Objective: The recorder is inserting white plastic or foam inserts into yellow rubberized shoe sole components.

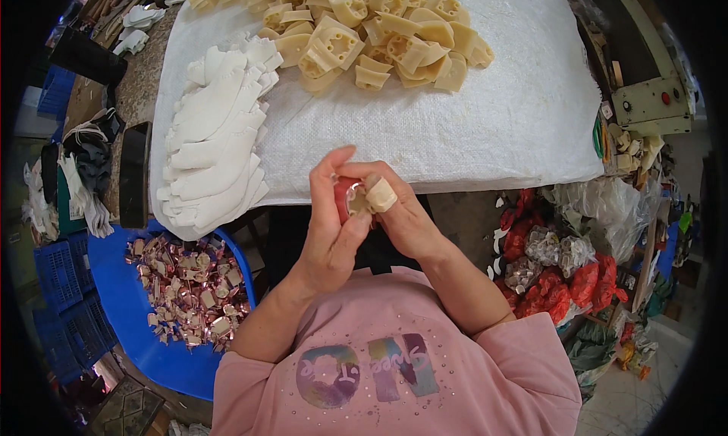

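Note:
Both hands meet in front of my chest, just off the near edge of a white woven-covered work surface (500, 125). My left hand (327, 227) is closed round a small shiny pink part (349, 196) with a beige inside. My right hand (406, 220) is closed against the same part from the right. A beige block-like piece (381, 196) shows at its fingers; whether this is a separate piece or a wrapped fingertip I cannot tell. Some fingers hide behind the part.
Beige moulded parts (409, 38) are heaped at the far side. Overlapping white flat pieces (216, 133) lie at the left, beside a dark phone-like slab (135, 174). Below stands a blue tub (163, 360) of pink and beige parts. Red and clear plastic bags (557, 296) lie at right.

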Demonstrator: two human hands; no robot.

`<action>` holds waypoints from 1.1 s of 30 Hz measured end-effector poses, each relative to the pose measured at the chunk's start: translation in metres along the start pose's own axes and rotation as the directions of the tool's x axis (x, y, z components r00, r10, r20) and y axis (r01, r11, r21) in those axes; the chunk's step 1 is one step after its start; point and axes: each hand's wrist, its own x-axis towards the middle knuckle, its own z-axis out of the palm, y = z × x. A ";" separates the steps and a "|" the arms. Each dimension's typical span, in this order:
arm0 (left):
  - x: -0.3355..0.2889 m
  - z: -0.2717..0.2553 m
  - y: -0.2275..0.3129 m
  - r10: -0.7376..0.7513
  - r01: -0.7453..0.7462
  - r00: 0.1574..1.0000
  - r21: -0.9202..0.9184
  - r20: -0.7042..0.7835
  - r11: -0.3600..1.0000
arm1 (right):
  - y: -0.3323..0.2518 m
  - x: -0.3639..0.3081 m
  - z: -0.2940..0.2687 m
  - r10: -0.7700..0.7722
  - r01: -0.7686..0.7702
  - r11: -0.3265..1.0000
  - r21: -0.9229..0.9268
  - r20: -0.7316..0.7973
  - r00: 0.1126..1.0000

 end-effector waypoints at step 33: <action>0.007 -0.011 0.016 0.137 -0.123 0.991 0.524 0.012 0.843 | -0.021 0.009 -0.019 -0.003 -0.043 0.885 -0.463 -0.098 0.995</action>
